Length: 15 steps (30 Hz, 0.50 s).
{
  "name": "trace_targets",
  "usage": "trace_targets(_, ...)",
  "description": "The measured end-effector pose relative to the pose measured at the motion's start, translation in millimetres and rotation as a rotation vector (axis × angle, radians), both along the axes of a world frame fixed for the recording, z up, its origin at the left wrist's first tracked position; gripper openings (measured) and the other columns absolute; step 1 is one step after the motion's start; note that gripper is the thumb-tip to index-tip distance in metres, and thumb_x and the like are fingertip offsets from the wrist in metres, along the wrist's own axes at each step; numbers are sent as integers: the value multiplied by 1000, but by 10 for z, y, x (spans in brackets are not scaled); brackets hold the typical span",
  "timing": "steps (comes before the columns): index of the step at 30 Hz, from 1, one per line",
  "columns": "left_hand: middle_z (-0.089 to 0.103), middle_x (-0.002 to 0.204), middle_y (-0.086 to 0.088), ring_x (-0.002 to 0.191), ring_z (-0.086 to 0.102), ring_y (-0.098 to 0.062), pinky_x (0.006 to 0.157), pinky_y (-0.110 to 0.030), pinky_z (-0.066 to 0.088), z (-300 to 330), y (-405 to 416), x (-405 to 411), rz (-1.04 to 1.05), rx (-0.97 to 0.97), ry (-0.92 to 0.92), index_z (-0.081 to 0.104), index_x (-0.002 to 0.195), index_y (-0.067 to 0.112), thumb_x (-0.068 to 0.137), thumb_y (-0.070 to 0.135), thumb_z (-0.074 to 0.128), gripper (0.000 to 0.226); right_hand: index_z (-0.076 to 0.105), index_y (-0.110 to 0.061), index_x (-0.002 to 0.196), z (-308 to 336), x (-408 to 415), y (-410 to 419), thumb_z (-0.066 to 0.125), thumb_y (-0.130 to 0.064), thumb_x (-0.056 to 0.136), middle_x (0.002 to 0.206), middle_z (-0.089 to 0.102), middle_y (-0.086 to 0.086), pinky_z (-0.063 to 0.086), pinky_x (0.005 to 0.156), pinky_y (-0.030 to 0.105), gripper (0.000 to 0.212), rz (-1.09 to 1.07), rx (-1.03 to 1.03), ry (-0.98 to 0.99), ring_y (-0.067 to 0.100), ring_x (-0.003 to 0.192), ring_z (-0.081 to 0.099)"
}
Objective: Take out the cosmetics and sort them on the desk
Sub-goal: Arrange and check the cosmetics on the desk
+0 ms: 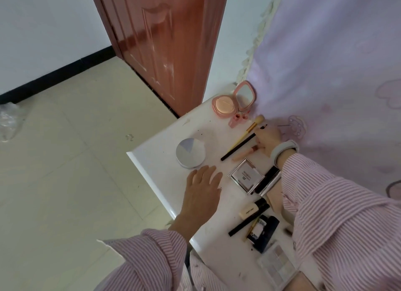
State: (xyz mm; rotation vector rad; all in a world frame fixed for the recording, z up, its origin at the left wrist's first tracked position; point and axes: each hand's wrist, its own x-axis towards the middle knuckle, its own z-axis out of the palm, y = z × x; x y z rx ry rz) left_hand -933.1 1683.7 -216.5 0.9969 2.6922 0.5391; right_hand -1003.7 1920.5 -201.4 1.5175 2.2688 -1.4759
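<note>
Cosmetics lie spread on the white desk (156, 160). At the far end stands an open pink cushion compact (233, 100) with its mirror up, beside small pink tubes (237, 118). A yellow-handled brush (247, 132), a black pencil (238, 147) and a pink brush (244, 153) lie side by side. My right hand (268, 140) touches the black pencil's far end with curled fingers. My left hand (202, 188) rests flat on the desk, just below a round silver compact (190, 153). A square silver compact (246, 175) lies to its right.
Nearer me lie a black tube (267, 179), a cream bottle (252, 209), a long black pencil (245, 224), a dark bottle (263, 230) and an eyeshadow palette (276, 264). A lilac curtain (325, 73) hangs along the desk's right side. A brown door (160, 41) stands beyond.
</note>
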Motion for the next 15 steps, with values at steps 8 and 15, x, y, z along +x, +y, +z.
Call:
trace_targets(8, 55, 133, -4, 123, 51, -24, 103, -46, 37, -226, -98, 34, -43, 30, 192, 61, 121, 18, 88, 33, 48, 38, 51, -8, 107, 75, 292, -124, 38, -11, 89, 90, 51, 4, 41, 69, 24, 22, 77, 158, 11, 18, 80, 49)
trace_targets(15, 55, 133, -4, 124, 50, -24, 103, -44, 37, -237, -100, 40, -53, -6, 203, 61, 122, 19, 90, 34, 37, 43, 50, -14, 119, 146, 388, -275, 32, -16, 95, 121, 54, 5, 40, 91, 36, 30, 909, 544, -76, 22, 115, 46)
